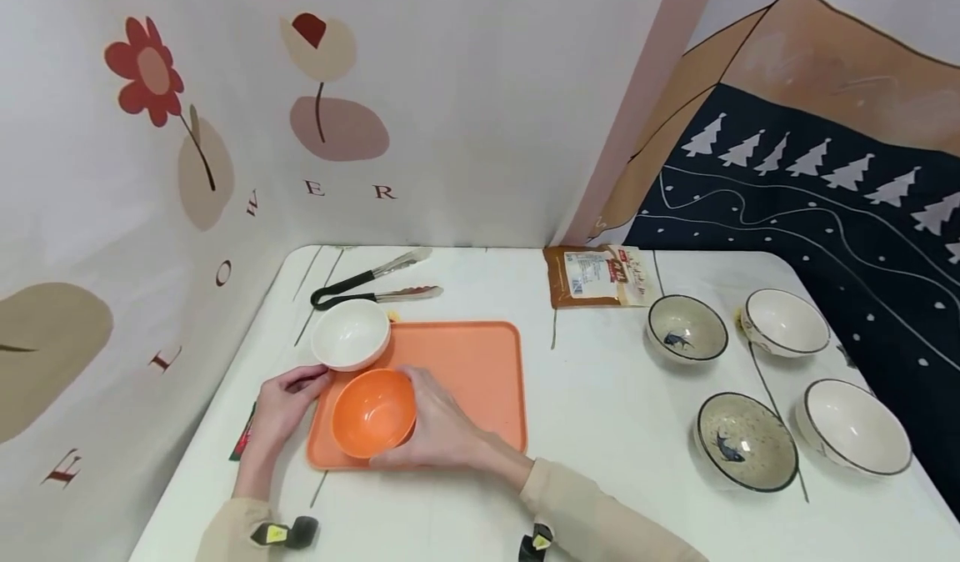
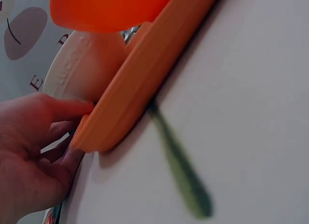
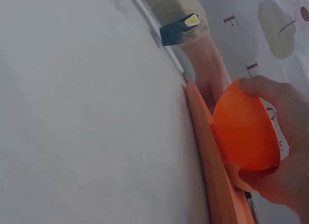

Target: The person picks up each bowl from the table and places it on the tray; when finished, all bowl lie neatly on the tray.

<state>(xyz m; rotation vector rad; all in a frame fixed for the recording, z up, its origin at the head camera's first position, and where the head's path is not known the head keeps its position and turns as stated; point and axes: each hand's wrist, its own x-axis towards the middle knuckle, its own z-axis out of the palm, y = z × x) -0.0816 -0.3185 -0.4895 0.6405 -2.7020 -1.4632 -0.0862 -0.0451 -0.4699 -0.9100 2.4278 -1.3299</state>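
Note:
In the head view, my right hand [image 1: 442,429] grips an orange bowl [image 1: 372,412] by its right side, over the left part of an orange tray [image 1: 472,378]. The right wrist view shows thumb and fingers spread round the rim of this orange bowl [image 3: 244,130]. At the tray's left edge, my left hand [image 1: 283,403] pinches the rim, just below a white bowl [image 1: 350,334]. That white bowl [image 2: 87,64] overlaps the tray's upper left corner. In the left wrist view, the thumb of the left hand [image 2: 38,147] lies against the tray's edge [image 2: 123,108]; its other fingers are partly hidden.
Black-handled tongs [image 1: 345,291] lie behind the white bowl. A brown food packet [image 1: 592,277] lies at the back. To the right stand two grey-green bowls [image 1: 687,328] and two white patterned bowls [image 1: 855,429]. Part of a red-green packet [image 1: 242,437] shows beside the left forearm.

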